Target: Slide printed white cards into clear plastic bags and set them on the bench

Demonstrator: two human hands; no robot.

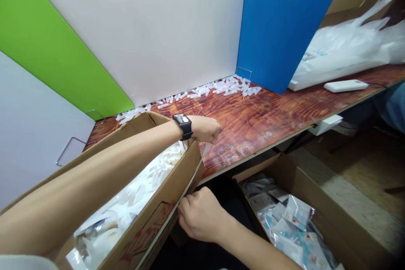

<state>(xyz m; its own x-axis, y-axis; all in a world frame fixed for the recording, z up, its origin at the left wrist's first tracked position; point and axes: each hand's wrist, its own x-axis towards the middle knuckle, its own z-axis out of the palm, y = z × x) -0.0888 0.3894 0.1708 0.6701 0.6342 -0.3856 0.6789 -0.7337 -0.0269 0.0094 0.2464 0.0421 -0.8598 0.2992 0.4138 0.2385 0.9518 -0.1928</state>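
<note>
My left hand (pixel 207 129), with a black watch (pixel 183 125) on its wrist, reaches across an open cardboard box (pixel 164 196) to just past its far end. Its fingers are curled down round a thin pale strip (pixel 206 150). From there the strip slants down along the box's outer side towards my right hand (pixel 201 214). That hand is a closed fist beside the box, and the strip runs in at its fingers, which partly hide it. White strips and crumpled backing (pixel 148 181) fill the box.
Small white pieces (pixel 228 86) lie along the panels on the wooden table (pixel 253 118). A blue panel (pixel 284 25) stands upright, with a white plastic bag (pixel 348 46) and white device (pixel 346 86) to its right. Below, a cardboard box (pixel 329 215) holds packaged items (pixel 294 228).
</note>
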